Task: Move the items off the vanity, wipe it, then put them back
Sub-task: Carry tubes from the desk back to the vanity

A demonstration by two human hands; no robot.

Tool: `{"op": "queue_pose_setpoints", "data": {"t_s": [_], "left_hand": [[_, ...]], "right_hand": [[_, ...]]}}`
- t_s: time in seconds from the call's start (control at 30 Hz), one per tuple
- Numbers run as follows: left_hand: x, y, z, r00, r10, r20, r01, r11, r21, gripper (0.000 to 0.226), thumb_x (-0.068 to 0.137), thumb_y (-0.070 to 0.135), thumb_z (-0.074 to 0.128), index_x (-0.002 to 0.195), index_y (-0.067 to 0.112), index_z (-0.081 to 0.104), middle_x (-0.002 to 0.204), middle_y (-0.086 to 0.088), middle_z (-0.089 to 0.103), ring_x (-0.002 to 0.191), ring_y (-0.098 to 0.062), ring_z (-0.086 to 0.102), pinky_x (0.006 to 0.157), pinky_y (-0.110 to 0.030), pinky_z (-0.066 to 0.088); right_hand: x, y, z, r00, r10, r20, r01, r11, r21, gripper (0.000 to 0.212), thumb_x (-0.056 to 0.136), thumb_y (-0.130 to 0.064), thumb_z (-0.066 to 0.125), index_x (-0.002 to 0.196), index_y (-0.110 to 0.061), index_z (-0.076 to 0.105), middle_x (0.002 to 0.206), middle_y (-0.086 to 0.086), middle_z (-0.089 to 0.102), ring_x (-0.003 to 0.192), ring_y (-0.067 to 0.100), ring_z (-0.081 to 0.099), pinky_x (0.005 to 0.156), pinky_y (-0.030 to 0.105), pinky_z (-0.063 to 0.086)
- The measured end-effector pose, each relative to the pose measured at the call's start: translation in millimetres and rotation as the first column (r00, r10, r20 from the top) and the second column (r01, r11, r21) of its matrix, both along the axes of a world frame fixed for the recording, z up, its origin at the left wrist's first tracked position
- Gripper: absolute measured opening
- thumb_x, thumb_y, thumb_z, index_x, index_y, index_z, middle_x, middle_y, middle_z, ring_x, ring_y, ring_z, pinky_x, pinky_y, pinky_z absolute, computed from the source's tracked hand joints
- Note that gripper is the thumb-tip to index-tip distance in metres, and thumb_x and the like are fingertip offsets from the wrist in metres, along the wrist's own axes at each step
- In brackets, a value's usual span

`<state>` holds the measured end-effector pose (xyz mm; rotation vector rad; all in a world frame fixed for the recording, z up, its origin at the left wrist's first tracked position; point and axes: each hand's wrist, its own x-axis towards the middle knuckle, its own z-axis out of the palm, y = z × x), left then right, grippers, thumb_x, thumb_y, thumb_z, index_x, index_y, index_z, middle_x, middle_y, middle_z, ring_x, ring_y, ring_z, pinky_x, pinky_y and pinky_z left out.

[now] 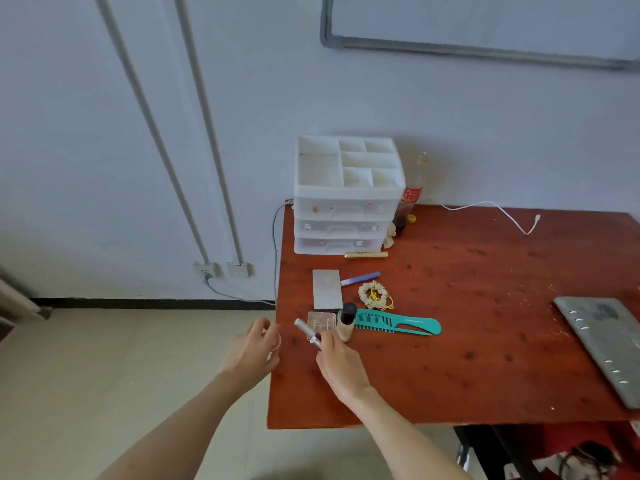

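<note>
Red-brown desk against a pale wall, a white drawer organizer at its back left corner. In front of the organizer — a gold tube, a grey flat case, a scrunchie, a teal comb, a foundation bottle. Right hand, nearer than the organizer, pinches a silver tube. Left hand hangs off the desk's left edge, fingers curled round a small clear pinkish round thing.
</note>
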<state>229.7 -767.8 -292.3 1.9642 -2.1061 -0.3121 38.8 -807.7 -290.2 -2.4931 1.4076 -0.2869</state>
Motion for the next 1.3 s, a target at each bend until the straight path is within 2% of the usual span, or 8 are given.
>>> {"op": "queue_pose_setpoints", "data": {"t_s": [0.17,0.27,0.47,0.57,0.7,0.9,1.2,1.3], "left_hand": [[63.9,28.7,20.2,0.990,0.136,0.026,-0.131,0.983,-0.131,0.032,0.059,0.014,0.077,0.081,0.019,0.054,0.077,0.003,0.055,0.060,-0.017,0.056,0.038,-0.013,0.019],[124.5,55.9,31.3,0.973,0.232,0.017,-0.225,0.958,-0.180,0.026,0.064,0.015,0.073,0.082,0.019,0.053,0.079,0.003,0.054,0.063,-0.016,0.054,0.036,-0.016,0.027],[271.4,138.0,53.0,0.897,0.439,0.047,-0.416,0.877,-0.240,0.027,0.063,0.016,0.074,0.076,0.020,0.050,0.073,0.006,0.049,0.059,-0.012,0.050,0.039,-0.019,0.038],[337.1,180.6,64.9,0.832,0.550,0.072,-0.517,0.817,-0.256,0.028,0.061,0.017,0.074,0.073,0.021,0.048,0.072,0.007,0.048,0.058,-0.011,0.049,0.038,-0.015,0.032],[414.9,239.1,74.8,0.699,0.709,0.089,-0.660,0.688,-0.301,0.032,0.055,0.018,0.076,0.071,0.020,0.049,0.071,0.006,0.048,0.057,-0.012,0.050,0.042,-0.006,0.010],[515.2,307.9,91.8,0.441,0.896,0.051,-0.826,0.427,-0.368,0.025,0.063,0.019,0.073,0.078,0.017,0.053,0.074,0.003,0.051,0.063,-0.017,0.055,0.035,-0.024,0.037],[664.4,375.8,107.6,0.115,0.993,0.011,-0.924,0.111,-0.366,0.022,0.069,0.018,0.069,0.084,0.013,0.055,0.079,-0.003,0.054,0.070,-0.025,0.057,0.042,-0.028,0.040],[702.1,396.4,108.0,0.021,1.000,0.002,-0.932,0.020,-0.362,0.024,0.073,0.022,0.068,0.092,0.012,0.057,0.085,-0.004,0.056,0.077,-0.025,0.057,0.047,-0.030,0.044]], "right_hand": [[91.5,-7.5,33.1,0.999,0.048,0.013,-0.048,0.999,0.021,0.018,0.095,-0.015,0.050,0.111,-0.006,0.052,0.095,0.009,0.064,0.073,0.025,0.065,0.057,0.031,0.050],[154.9,-11.9,43.4,0.993,0.092,-0.076,-0.090,0.996,0.028,0.021,0.099,-0.020,0.039,0.115,-0.008,0.045,0.103,0.008,0.063,0.087,0.027,0.064,0.066,0.037,0.048],[313.3,17.1,49.1,0.963,0.252,-0.100,-0.246,0.967,0.064,0.027,0.097,-0.032,0.042,0.109,-0.010,0.051,0.099,0.007,0.066,0.087,0.026,0.063,0.062,0.033,0.042],[401.4,45.4,54.3,0.925,0.366,-0.108,-0.362,0.931,0.050,0.027,0.097,-0.032,0.042,0.108,-0.010,0.052,0.098,0.007,0.066,0.087,0.025,0.064,0.064,0.032,0.044],[510.4,93.6,68.0,0.838,0.523,-0.156,-0.523,0.851,0.045,0.027,0.096,-0.033,0.043,0.109,-0.010,0.051,0.102,0.007,0.065,0.092,0.026,0.063,0.062,0.028,0.036],[651.8,156.4,94.7,0.692,0.712,-0.117,-0.715,0.699,0.023,0.014,0.095,-0.030,0.042,0.091,-0.016,0.042,0.084,0.007,0.057,0.070,0.025,0.047,0.058,0.029,0.031],[862.2,222.9,113.0,0.450,0.891,-0.055,-0.893,0.448,-0.045,0.023,0.097,-0.029,0.039,0.103,-0.009,0.051,0.079,0.004,0.057,0.063,0.021,0.051,0.043,0.026,0.029],[921.6,249.2,121.6,0.372,0.927,-0.052,-0.928,0.370,-0.044,0.025,0.097,-0.030,0.040,0.105,-0.009,0.052,0.078,0.002,0.054,0.063,0.020,0.050,0.049,0.027,0.036]]}}
